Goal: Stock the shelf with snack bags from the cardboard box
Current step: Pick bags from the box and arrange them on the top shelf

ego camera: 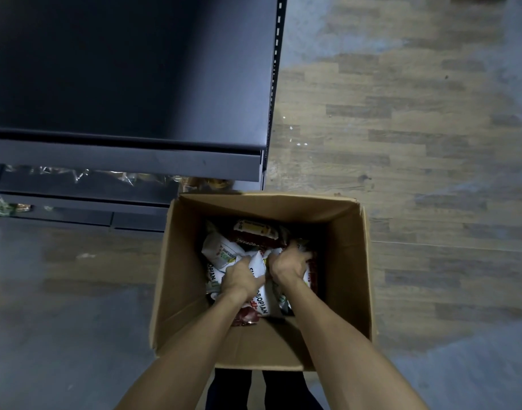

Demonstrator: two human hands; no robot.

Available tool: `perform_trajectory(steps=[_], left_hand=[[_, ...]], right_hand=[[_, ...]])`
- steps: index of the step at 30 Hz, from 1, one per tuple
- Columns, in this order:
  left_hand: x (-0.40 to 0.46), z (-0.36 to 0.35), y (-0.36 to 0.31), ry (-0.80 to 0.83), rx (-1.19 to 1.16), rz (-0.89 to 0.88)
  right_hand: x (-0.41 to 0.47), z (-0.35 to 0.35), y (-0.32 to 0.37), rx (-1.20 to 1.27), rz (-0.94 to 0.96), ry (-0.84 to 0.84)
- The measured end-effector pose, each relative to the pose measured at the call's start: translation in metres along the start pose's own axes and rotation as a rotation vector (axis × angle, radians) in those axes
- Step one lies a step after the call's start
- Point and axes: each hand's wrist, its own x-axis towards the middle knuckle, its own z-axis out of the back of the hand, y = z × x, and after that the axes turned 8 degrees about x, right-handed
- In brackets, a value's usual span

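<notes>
Both hands in one box [347, 261], each gripping bags.
Left hand [241, 278] and right hand [288, 265] clutch white bag [261, 292] between them; roughly five more bags around; one shelf [126, 69] beyond.

Wood-look floor [401, 143], cardboard box [351, 261] on it

Both hands [265, 270] gripping boxed snack bags [261, 288]

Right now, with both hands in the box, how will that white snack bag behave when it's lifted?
The white bag will probably crumple: its film already creases under the left hand and right hand. It looks puffy, so likely light. The glossy film may be slippery.
</notes>
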Motion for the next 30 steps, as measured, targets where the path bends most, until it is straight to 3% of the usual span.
perform_trajectory(steps=[3,6,11,19,22,26,30], left_hand=[[-0.002,0.003,0.003,-0.011,-0.204,0.007],[-0.014,0.015,0.005,-0.05,-0.26,-0.01],[-0.047,0.047,-0.009,-0.222,-0.088,-0.129],[-0.066,0.053,-0.022,-0.392,0.063,-0.181],[-0.062,0.045,-0.026,-0.472,0.138,-0.219],[-0.047,0.036,-0.025,-0.589,0.411,-0.235],[-0.029,0.033,-0.009,-0.555,0.307,-0.226]], right_hand=[[-0.001,0.008,-0.001,-0.048,-0.001,-0.006],[-0.01,0.018,0.003,0.038,0.005,0.0],[-0.033,0.042,0.001,0.065,0.081,-0.03],[-0.06,0.066,-0.017,-0.268,0.382,-0.073],[-0.056,0.066,-0.023,-0.247,0.475,-0.113],[-0.052,0.059,-0.027,-0.333,0.438,-0.204],[-0.046,0.049,-0.03,-0.356,0.444,-0.195]])
